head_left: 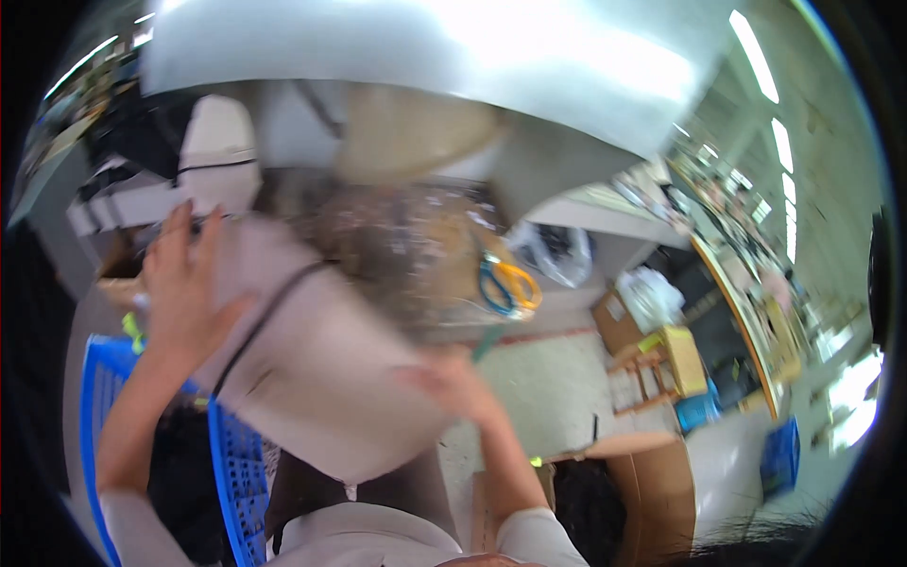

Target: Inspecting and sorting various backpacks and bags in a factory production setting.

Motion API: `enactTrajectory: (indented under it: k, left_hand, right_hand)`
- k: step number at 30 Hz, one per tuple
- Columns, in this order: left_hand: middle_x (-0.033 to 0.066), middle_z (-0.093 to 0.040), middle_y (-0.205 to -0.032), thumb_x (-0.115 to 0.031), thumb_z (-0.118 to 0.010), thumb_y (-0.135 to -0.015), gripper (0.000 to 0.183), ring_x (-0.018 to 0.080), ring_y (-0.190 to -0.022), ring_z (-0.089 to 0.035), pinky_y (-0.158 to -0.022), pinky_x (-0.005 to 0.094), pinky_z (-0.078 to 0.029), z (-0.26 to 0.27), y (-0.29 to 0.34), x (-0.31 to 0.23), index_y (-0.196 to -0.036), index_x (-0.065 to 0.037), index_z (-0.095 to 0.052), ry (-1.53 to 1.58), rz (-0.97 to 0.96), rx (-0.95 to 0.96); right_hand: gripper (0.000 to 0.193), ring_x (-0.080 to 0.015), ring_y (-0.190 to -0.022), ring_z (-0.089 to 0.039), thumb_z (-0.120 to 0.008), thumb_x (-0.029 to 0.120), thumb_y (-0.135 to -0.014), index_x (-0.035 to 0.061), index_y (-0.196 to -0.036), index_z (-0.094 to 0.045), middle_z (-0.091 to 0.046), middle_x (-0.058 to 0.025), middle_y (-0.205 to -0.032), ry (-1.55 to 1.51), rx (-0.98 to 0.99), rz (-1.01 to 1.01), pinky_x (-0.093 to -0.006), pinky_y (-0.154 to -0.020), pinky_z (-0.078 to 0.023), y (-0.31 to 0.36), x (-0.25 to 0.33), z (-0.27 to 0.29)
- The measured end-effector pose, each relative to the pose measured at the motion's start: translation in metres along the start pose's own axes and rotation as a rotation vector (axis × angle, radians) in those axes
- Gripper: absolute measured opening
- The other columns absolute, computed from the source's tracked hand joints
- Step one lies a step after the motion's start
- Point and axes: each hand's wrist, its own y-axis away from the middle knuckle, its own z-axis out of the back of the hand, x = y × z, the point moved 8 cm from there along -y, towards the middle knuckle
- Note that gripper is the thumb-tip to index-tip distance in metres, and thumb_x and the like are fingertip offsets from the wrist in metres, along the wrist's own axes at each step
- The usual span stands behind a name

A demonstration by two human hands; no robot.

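Note:
A large pale, rounded board-like form (331, 369) with a dark band across it lies slantwise in front of my body. My left hand (184, 283) rests on its upper left part, fingers spread and thumb out to the side. At its right edge is my right hand (449, 383), smeared by motion, so whether its fingers grip the edge cannot be made out. A smaller pale form (219, 151) with a similar dark band stands behind my left hand.
A blue plastic basket (236, 472) with dark material stands at left. An open cardboard box (657, 491) holds dark material at lower right. Blue-handled and orange-handled scissors (510, 286) lie beyond my right hand. A shiny metal surface (425, 47) overhangs the top. A wooden stool (652, 383) stands farther right.

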Motion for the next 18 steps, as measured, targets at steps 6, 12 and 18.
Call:
enactTrajectory:
  k: [6, 12, 18]
  left_hand:
    - [0.0192, -0.056, -0.097, -0.021, -0.076, -0.049, 0.084, 0.0350, -0.087, -0.055, -0.078, 0.0370, -0.043, -0.028, 0.062, -0.043, -0.120, 0.001, -0.037, 0.442, -0.274, 0.919]
    - [0.0080, -0.059, -0.085, -0.010, -0.072, -0.052, 0.059, 0.0196, -0.073, -0.058, -0.069, 0.0303, -0.048, -0.004, 0.162, 0.147, -0.105, 0.001, -0.049, 1.036, 0.445, 0.664]
    - [0.0098, -0.056, -0.096, -0.016, -0.074, -0.059, 0.074, 0.0207, -0.085, -0.057, -0.076, 0.0326, -0.048, 0.092, 0.298, 0.333, -0.120, -0.001, -0.037, 0.940, 1.019, -0.205]
  right_hand:
    - [0.013, -0.0231, -0.059, -0.057, -0.058, 0.018, -0.063, 0.0070, -0.070, -0.058, -0.054, -0.0065, -0.060, 0.434, 0.156, 0.598, -0.0344, -0.052, -0.044, -0.075, 0.155, -0.057]
    - [0.018, -0.0251, -0.064, -0.054, -0.063, 0.011, -0.066, 0.0033, -0.077, -0.051, -0.050, -0.0085, -0.067, -0.068, -0.804, 0.522, -0.0357, -0.060, -0.046, -0.058, 0.169, -0.007]
    - [0.039, -0.0240, -0.086, -0.057, -0.063, 0.009, -0.072, 0.0001, -0.107, -0.049, -0.058, -0.0129, -0.093, -0.645, 0.313, -0.161, -0.0316, -0.070, -0.046, 0.003, 0.087, -0.173]
